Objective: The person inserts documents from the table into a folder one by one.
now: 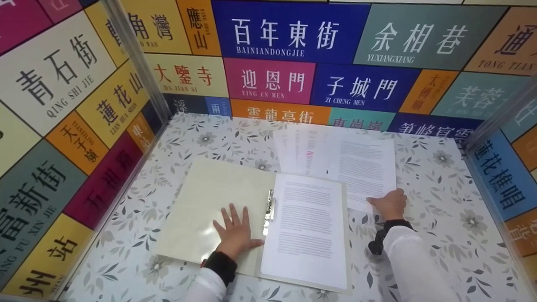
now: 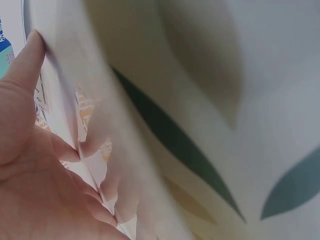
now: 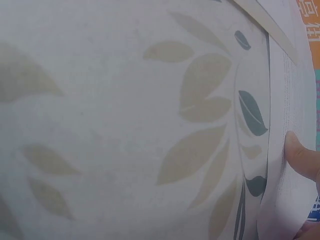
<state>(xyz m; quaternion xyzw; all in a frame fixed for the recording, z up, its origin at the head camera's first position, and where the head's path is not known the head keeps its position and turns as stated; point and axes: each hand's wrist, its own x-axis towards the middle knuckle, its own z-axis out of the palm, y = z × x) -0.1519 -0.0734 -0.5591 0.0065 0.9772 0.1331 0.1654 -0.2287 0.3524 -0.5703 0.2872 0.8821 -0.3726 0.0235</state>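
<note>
An open cream folder (image 1: pixel 209 184) lies on the table, its metal clip (image 1: pixel 269 212) along the fold. Printed pages (image 1: pixel 308 218) rest on its right side. My left hand (image 1: pixel 235 235) presses flat on the inside of the left cover, fingers spread and thumb toward the fold. In the left wrist view, the glossy cover mirrors those fingers. Behind and right of the folder, my right hand (image 1: pixel 389 204) pinches the lower right corner of a printed sheet (image 1: pixel 365 167). Its thumb (image 3: pixel 299 156) lies on top of the sheet in the right wrist view.
More loose sheets (image 1: pixel 289 147) fan out to the left of the printed sheet, partly behind the folder. The table (image 1: pixel 432 184) has a leaf-and-flower cover. Panels (image 1: pixel 268 79) with coloured place-name blocks stand at the back and both sides.
</note>
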